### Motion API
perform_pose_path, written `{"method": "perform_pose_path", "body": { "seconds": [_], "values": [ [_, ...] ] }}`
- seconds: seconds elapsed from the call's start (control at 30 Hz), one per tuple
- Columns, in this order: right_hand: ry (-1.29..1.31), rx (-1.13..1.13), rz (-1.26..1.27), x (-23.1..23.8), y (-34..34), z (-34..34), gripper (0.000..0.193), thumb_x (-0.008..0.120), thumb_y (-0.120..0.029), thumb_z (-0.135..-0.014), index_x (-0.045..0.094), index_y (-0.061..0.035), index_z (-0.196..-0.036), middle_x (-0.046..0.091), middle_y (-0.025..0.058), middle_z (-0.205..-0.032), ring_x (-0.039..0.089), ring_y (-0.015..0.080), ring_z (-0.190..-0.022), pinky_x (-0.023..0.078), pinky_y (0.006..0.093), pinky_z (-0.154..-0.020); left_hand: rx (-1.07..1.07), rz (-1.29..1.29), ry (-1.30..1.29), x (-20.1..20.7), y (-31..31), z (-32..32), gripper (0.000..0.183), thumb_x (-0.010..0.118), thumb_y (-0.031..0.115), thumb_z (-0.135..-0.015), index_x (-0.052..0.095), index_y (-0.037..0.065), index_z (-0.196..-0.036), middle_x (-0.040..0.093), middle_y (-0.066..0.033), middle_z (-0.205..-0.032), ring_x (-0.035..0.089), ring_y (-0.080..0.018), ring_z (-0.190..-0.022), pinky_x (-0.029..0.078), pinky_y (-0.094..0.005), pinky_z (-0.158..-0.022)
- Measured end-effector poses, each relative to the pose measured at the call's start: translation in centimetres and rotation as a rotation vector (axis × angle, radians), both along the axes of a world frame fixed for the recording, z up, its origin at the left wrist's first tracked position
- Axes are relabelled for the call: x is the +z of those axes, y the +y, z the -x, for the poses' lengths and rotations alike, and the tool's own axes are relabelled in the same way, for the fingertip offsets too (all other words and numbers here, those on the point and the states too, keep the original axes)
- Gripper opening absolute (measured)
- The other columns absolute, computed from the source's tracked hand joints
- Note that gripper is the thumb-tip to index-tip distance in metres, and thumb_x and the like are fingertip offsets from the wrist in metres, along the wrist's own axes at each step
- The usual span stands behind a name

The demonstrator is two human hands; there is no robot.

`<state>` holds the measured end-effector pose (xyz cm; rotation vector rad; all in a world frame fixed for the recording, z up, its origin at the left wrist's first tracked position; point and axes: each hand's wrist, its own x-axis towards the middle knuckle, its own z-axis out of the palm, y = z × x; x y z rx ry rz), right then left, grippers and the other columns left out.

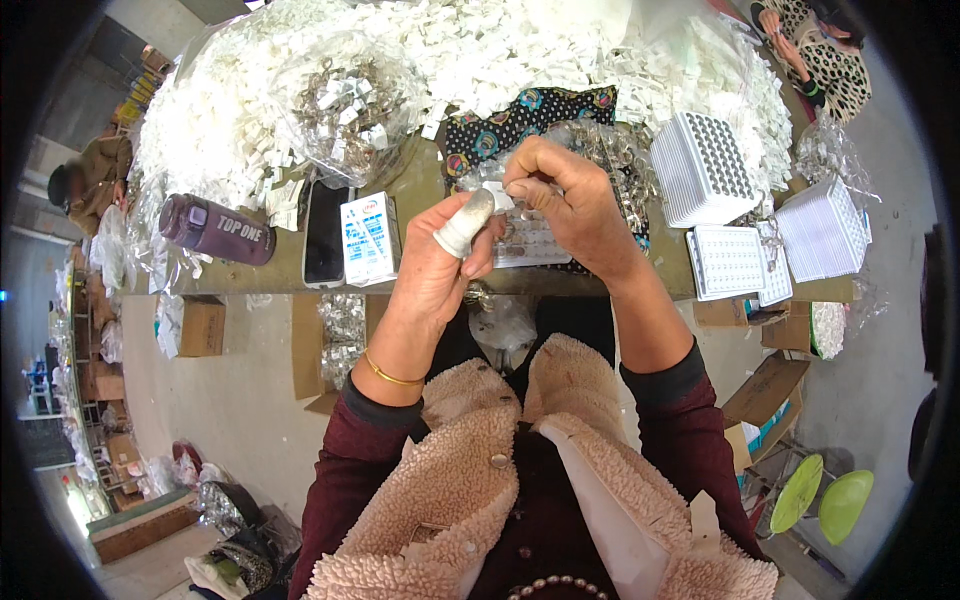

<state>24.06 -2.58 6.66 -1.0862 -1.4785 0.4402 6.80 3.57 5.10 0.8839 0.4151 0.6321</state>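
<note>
My left hand (432, 262) and my right hand (578, 205) meet above the near edge of the table. A white finger cot, grey at the tip, covers my left thumb. A small white tag (498, 197) is pinched in my left hand. The fingertips of my right hand are closed right at the tag; anything between them is too small to make out. Below the hands lies a pale tray (537, 252), partly covered by them. Behind it spreads a black patterned cloth (490, 132), with a heap of small metal pieces (630, 165) at its right.
A mound of white tags (480, 50) fills the far table. Left stand a clear bag of metal pieces (350, 110), a purple bottle (217, 230), a phone (324, 240) and a small box (369, 240). Stacked white trays (700, 170) stand right. Two other people (100, 175) are farther off.
</note>
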Motion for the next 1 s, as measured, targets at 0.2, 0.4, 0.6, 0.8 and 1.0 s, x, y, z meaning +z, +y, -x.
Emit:
{"method": "perform_pose_path", "body": {
  "seconds": [0.2,0.4,0.6,0.8,1.0],
  "values": [
    [-0.103,-0.099,-0.026,0.2,0.0,0.2,0.009,0.063,0.002,-0.087,0.054,0.0036,-0.085,0.054,0.0074,-0.077,0.053,0.0167,-0.069,0.044,0.0291,-0.064,0.050,-0.005,0.021,0.2,-0.4,0.1,0.027,0.067,0.023,-0.096,0.068,-0.003,-0.107,0.059,0.0002,-0.065,0.040,-0.0036,-0.047,0.031,-0.0209,-0.047],
    [0.163,-0.107,0.048,-0.2,-0.2,0.7,0.005,0.061,0.000,-0.092,0.060,0.0026,-0.088,0.060,0.0036,-0.081,0.054,0.0095,-0.069,0.046,0.0241,-0.063,0.075,-0.033,-0.013,0.2,-0.3,0.0,0.028,0.064,0.021,-0.097,0.064,0.000,-0.115,0.066,-0.0029,-0.084,0.040,-0.0037,-0.049,0.030,-0.0201,-0.047],
    [0.361,-0.134,0.084,-0.6,-0.3,1.7,0.006,0.060,-0.001,-0.095,0.062,0.0019,-0.091,0.070,0.0051,-0.085,0.059,0.0056,-0.071,0.049,0.0236,-0.063,0.185,-0.092,-0.024,0.4,-1.0,-0.1,0.030,0.063,0.019,-0.098,0.063,0.000,-0.121,0.060,0.0009,-0.073,0.039,-0.0034,-0.046,0.028,-0.0199,-0.044],
    [-0.185,-0.392,-0.263,-0.9,0.7,1.6,0.010,0.067,0.003,-0.082,0.063,-0.0026,-0.089,0.063,0.0086,-0.084,0.063,0.0263,-0.074,0.050,0.0335,-0.062,0.210,-0.181,0.055,1.1,-1.4,0.1,0.029,0.065,0.017,-0.096,0.064,0.000,-0.120,0.064,-0.0004,-0.073,0.041,-0.0016,-0.046,0.030,-0.0179,-0.044],
    [-0.458,-0.386,-0.246,-0.4,0.1,0.7,0.012,0.070,0.001,-0.078,0.064,-0.0040,-0.088,0.062,0.0075,-0.086,0.062,0.0257,-0.079,0.050,0.0337,-0.065,0.250,-0.281,0.229,1.1,-1.4,0.1,0.029,0.066,0.018,-0.095,0.065,-0.001,-0.118,0.064,-0.0008,-0.073,0.041,-0.0012,-0.046,0.030,-0.0178,-0.043]
  ]
}}
